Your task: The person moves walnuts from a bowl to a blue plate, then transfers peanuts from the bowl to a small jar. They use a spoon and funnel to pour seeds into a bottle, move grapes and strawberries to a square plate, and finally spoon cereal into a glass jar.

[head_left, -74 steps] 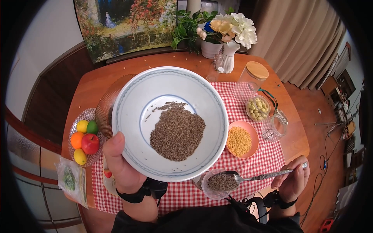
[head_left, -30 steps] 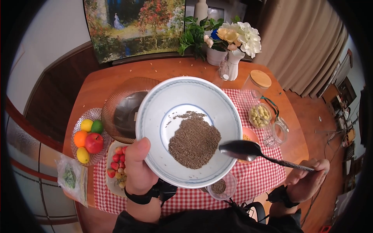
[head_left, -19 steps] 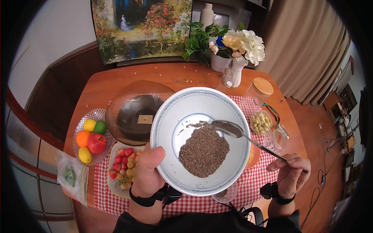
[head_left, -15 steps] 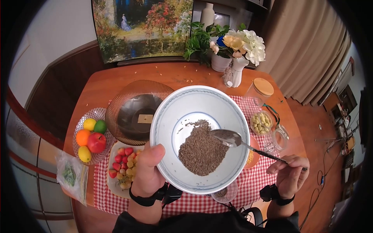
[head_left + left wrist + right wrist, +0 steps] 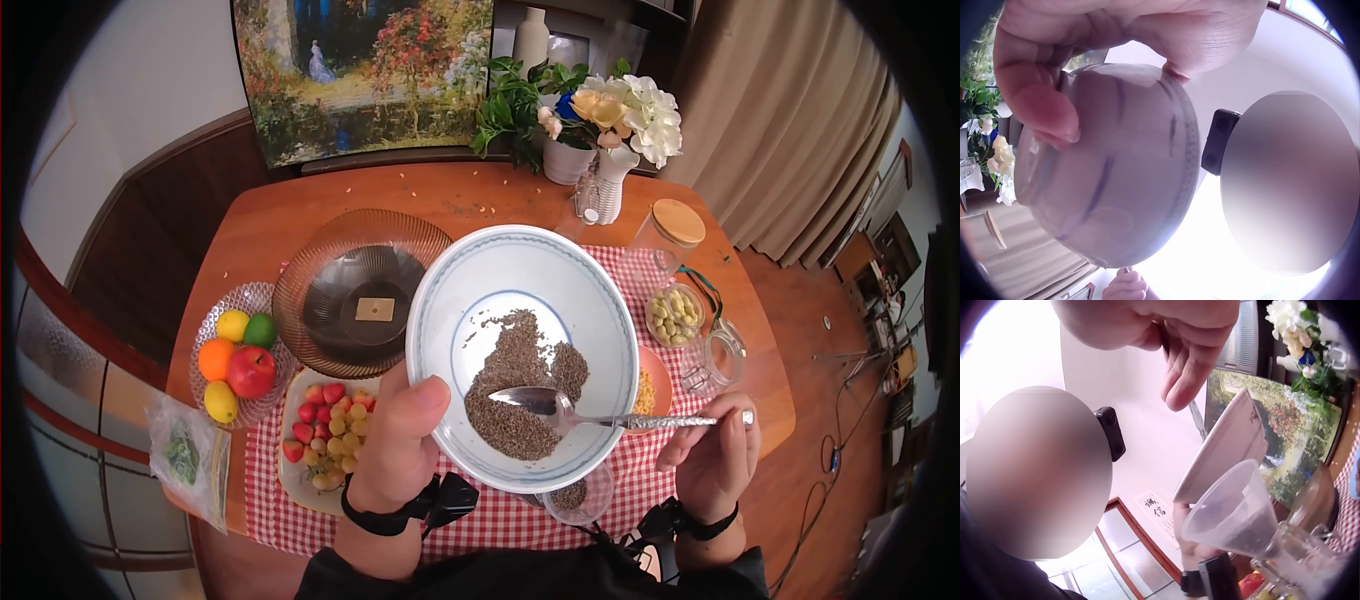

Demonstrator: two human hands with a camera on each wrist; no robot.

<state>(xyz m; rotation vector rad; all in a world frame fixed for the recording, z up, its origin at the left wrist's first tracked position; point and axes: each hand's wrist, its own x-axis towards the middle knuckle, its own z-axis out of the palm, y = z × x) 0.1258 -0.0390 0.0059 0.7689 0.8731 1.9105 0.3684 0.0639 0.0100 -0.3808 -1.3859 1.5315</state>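
In the head view my left hand (image 5: 400, 445) grips a white bowl (image 5: 608, 300) with a blue-grey rim band. Its thumb lies at the left rim; in the left wrist view the fingers curl against the bowl's outside. Small brown seeds (image 5: 515, 430) are heaped inside. My right hand (image 5: 718, 462) pinches the patterned handle of a metal spoon (image 5: 540, 400), whose head lies among the seeds. Below the bowl's right side is a clear plastic funnel (image 5: 596, 505) with brown seeds in it; the right wrist view shows this funnel standing in a clip-top glass jar (image 5: 1310, 565).
Left are a fruit plate (image 5: 205, 325), a plastic bag (image 5: 180, 450), an amber glass bowl (image 5: 300, 290) and a tray (image 5: 290, 480) of strawberries and grapes. Right are a pink bowl (image 5: 658, 365), a jar of pale green pieces (image 5: 672, 310), a wooden-lidded jar (image 5: 677, 222) and a vase (image 5: 615, 180).
The spoon has moved from over the funnel into the bowl and down into the seeds, which now form a separate small mound on the right. The bowl sits lower and further right in view.
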